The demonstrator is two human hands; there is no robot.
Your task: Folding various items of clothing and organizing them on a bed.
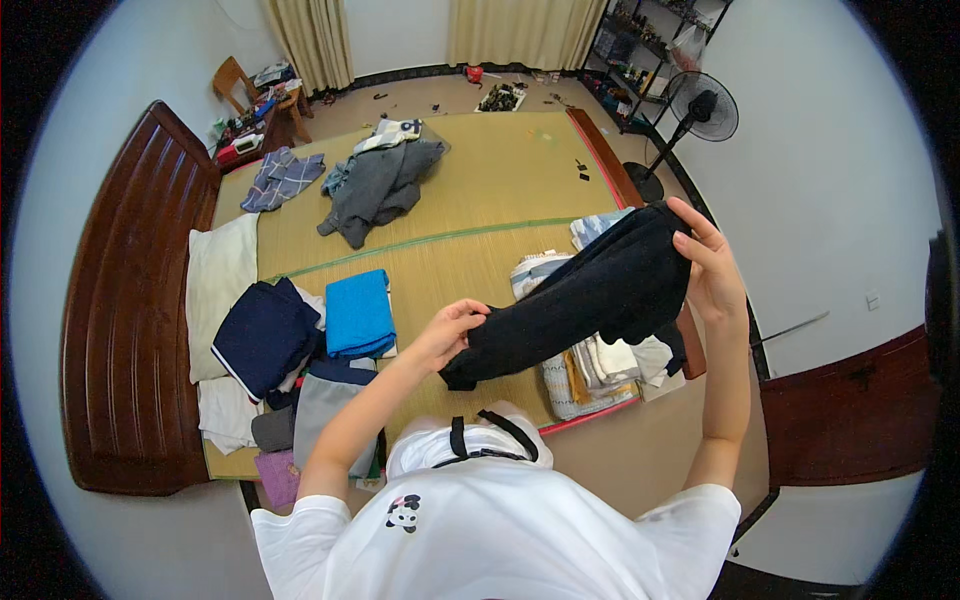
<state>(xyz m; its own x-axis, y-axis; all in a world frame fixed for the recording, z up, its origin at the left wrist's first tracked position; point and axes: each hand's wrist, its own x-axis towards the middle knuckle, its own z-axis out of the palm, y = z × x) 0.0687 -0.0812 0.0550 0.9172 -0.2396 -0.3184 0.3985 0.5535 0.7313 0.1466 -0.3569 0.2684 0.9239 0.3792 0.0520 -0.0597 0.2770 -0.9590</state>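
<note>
A long black garment (pixel 570 300) is stretched between my two hands above the bed, its exact kind not clear. My left hand (pixel 448 334) pinches its lower end, and my right hand (pixel 705 259) grips the raised end between thumb and fingers. Beneath and behind the garment, partly hidden, lie folded light cloths (pixel 604 364) and a striped cloth (pixel 541 270) near the bed's right edge. Left of my left hand are a folded blue towel (pixel 360 313), a navy garment (pixel 268 334) and a grey garment (pixel 330 416).
The bed's straw mat (pixel 510 172) bears a dark grey garment (pixel 386 187) and a plaid cloth (pixel 281 180) at its far side. A wooden headboard (pixel 135 315) stands left, with a white pillow (pixel 221 300) beside it. A standing fan (pixel 701 106) is beyond the bed's right edge.
</note>
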